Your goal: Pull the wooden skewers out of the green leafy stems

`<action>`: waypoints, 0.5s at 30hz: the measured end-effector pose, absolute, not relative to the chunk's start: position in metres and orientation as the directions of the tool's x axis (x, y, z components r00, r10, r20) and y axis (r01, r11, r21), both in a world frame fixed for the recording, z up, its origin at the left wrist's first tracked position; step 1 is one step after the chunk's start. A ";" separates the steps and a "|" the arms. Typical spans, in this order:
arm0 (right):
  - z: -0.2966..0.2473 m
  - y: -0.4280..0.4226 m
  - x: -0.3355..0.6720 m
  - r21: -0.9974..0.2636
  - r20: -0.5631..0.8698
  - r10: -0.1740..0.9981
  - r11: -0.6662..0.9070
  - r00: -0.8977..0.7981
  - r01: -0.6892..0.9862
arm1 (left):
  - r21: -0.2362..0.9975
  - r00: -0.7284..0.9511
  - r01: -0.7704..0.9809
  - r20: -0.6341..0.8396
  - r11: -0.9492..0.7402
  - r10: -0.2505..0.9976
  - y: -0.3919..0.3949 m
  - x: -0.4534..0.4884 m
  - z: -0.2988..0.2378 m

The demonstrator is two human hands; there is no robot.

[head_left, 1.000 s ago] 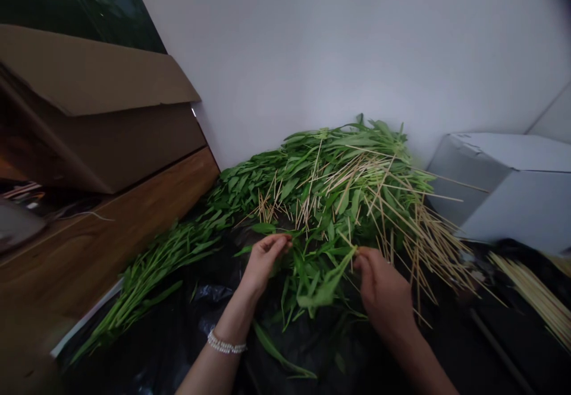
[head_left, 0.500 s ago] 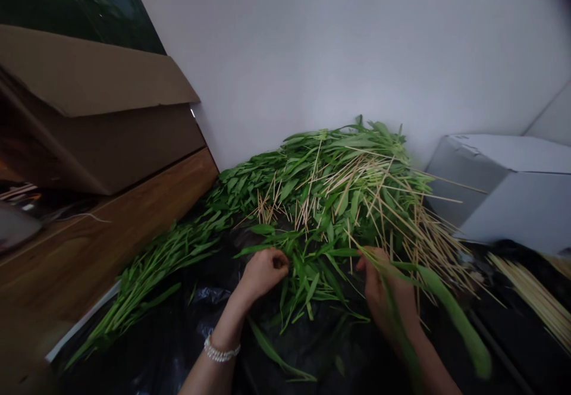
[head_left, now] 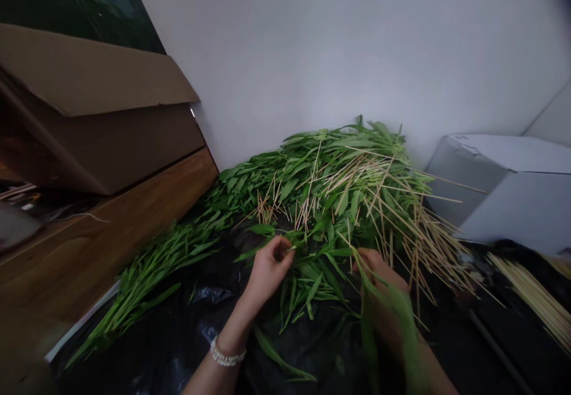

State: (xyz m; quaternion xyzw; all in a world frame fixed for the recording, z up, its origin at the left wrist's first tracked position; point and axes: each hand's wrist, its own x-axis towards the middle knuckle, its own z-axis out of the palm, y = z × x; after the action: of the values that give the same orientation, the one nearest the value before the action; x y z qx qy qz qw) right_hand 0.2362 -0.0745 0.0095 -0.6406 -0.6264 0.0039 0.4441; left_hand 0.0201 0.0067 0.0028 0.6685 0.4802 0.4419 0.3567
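Observation:
My right hand [head_left: 381,273] is closed on a green leafy stem [head_left: 404,312], whose long leaves hang over the wrist, blurred by motion. A thin pale stick [head_left: 344,240] juts out past the fingertips beside the stem. My left hand [head_left: 270,264], with a white beaded bracelet at the wrist, pinches a small pale green plant piece [head_left: 292,248] between thumb and fingers. Between and below the hands lies a loose heap of narrow green leaves [head_left: 312,288] on black plastic sheeting [head_left: 214,335]. One separate leaf [head_left: 281,356] rests nearer to me.
Behind the hands, a big pile of leafy stems [head_left: 289,172] with many thin sticks [head_left: 439,252] leans against the white wall [head_left: 334,44]. More stems [head_left: 134,294] lie left. A cardboard box [head_left: 102,115] stands at left, a white box [head_left: 513,193] at right, near pale sticks [head_left: 533,294].
My left hand has risen slightly and moved a little right, with a pale green piece now visible at its fingertips. The stem in my right hand has swung inward, its leaves dropping over the forearm.

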 end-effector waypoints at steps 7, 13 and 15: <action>0.005 -0.074 0.232 -0.567 0.532 0.827 0.188 0.181 0.802 | 0.985 0.115 -0.123 0.137 -0.123 0.984 0.006 0.021 0.006; -0.002 -0.072 0.230 -0.493 0.608 0.789 0.285 0.091 0.822 | 0.891 0.211 -0.436 -0.032 0.123 0.977 0.002 0.022 0.012; -0.004 -0.071 0.228 -0.455 0.656 0.754 0.350 0.043 0.819 | 0.877 0.212 -0.454 -0.064 0.156 0.975 0.000 0.023 0.015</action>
State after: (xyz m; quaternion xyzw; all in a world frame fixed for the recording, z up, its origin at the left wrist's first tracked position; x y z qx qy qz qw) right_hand 0.2283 -0.0710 -0.0041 -0.5691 -0.6909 -0.0370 0.4443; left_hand 0.0229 0.0004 0.0145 0.3810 0.3421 0.5262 0.6789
